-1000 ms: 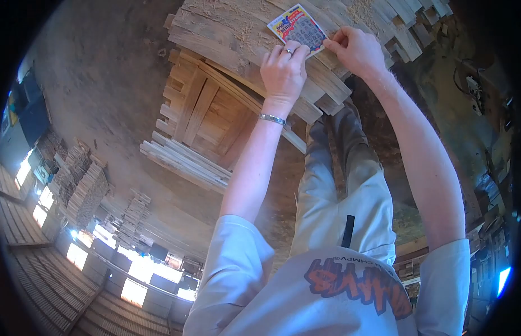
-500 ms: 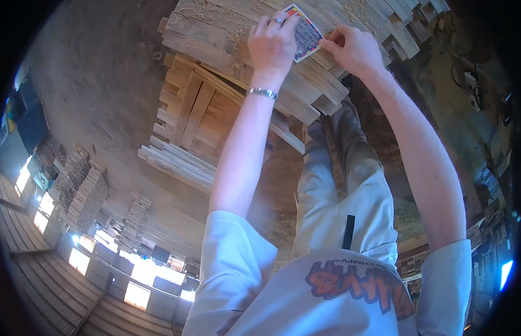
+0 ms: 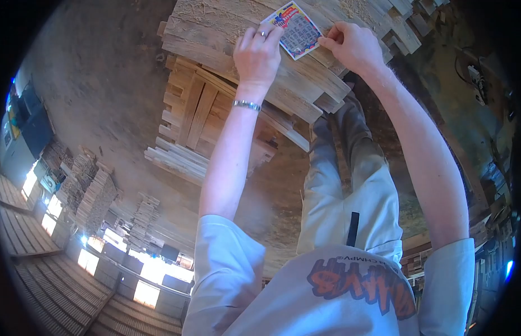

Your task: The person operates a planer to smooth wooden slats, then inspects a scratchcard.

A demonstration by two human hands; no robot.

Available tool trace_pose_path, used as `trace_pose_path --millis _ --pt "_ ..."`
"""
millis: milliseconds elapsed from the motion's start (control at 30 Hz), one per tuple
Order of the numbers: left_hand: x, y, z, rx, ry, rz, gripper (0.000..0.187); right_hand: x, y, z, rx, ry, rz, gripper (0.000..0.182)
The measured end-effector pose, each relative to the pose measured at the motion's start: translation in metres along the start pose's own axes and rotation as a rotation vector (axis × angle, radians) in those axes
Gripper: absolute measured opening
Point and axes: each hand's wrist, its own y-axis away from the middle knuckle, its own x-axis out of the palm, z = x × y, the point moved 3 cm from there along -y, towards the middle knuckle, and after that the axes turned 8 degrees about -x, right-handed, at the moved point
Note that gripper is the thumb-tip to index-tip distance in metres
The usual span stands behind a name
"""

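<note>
A colourful scratch card (image 3: 298,35) with a grey printed panel lies on the rough wooden boards at the top of the view. My right hand (image 3: 353,47) pinches its right corner between thumb and fingers. At the card's left edge is my left hand (image 3: 257,59), its fingers curled together and overlapping the border. What those fingers hold, if anything, is hidden. A ring and a metal wristband (image 3: 247,105) are on the left hand and wrist.
Stacked wooden boards (image 3: 215,39) carry sawdust under the card. Below them stands a wooden crate-like structure (image 3: 201,115) with pale slats. More timber stacks (image 3: 95,193) stand on the dirt floor (image 3: 98,84) at the left. Cables (image 3: 474,78) lie at the right.
My left hand has moved left and slightly down, uncovering more of the card's upper left. The right hand keeps its pinch at the corner, and the card stays nearly in place.
</note>
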Motion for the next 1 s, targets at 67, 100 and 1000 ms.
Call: trace_pose_path --millis 67,100,1000 --pt "-0.001 0.005 0.001 -0.004 -0.014 0.017 0.014 0.002 0.000 -0.002 -0.014 0.000 -0.030 0.032" --pt "-0.003 0.005 -0.001 -0.008 -0.019 0.026 0.015 0.001 0.000 -0.001 -0.010 0.000 -0.028 0.032" --pt "-0.007 0.006 -0.004 0.056 0.014 0.073 0.018 -0.004 -0.001 0.005 0.046 0.007 0.038 0.030"
